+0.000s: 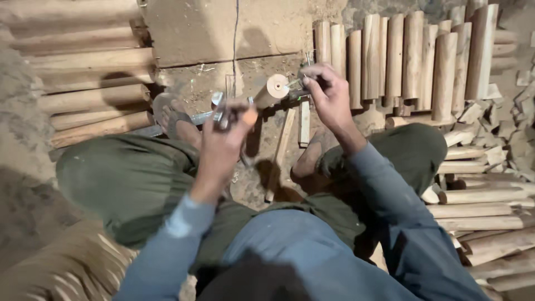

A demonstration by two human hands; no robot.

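The person sits on the dusty floor with knees spread, and a short round wooden billet is held up between the feet. The left hand is clenched around a metal tool with an orange-tipped handle, just to the left of the billet and nearly touching its side. The right hand is pinched shut on a small dark metal piece that meets the billet's pale end face; whether this piece is a nail, a bit or a centre pin is too small to tell.

The billet's long axis runs from lower left to upper right. Its cut end, showing as a pale disc, points towards the right hand and slightly up at the camera, and its other end drops down towards the left hand, where a shadow hides how it is supported.

In my judgement the work goes best if the small piece is kept on the middle of the end face and in line with the billet's axis, with the right fingers clear of any blow. The left hand should keep the billet from rolling.

Beyond the billet stands a row of upright billets; left of it lie stacked billets, and to its right, more billets and offcuts.
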